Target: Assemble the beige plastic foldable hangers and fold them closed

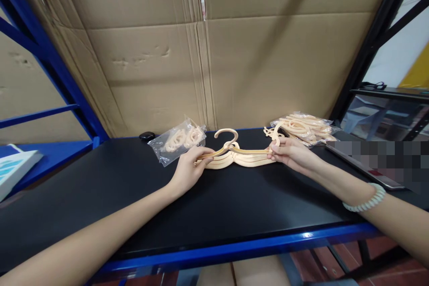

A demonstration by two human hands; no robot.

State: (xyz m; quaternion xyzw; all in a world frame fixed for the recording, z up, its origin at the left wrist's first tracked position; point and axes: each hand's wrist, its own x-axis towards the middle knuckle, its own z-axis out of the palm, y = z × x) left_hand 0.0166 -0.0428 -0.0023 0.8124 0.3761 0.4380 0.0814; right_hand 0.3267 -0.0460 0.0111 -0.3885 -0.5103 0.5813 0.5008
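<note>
A cream plastic clothes hanger (pixel 251 151) is held up by its two arms, its hook pointing upward. My left hand (pixel 189 167) pinches its left arm between thumb and fingers. At the other end, my right hand (pixel 290 154) grips the right arm. A curved cream piece (pixel 277 132) rises from the right-hand fingers; whether it is joined to the hanger I cannot tell. Just behind and below the held hanger, more cream hangers (pixel 219 161) lie in a stack on the black tabletop (pixel 201 214), partly hidden by it.
Behind my left hand lies a clear bag (pixel 182 140) of cream curved parts. A larger bag (pixel 304 127) of cream pieces lies at the back right, near a flat, partly pixelated object (pixel 378 174). A small black object (pixel 147 136) sits at the back left. Cardboard (pixel 144 67) walls the rear.
</note>
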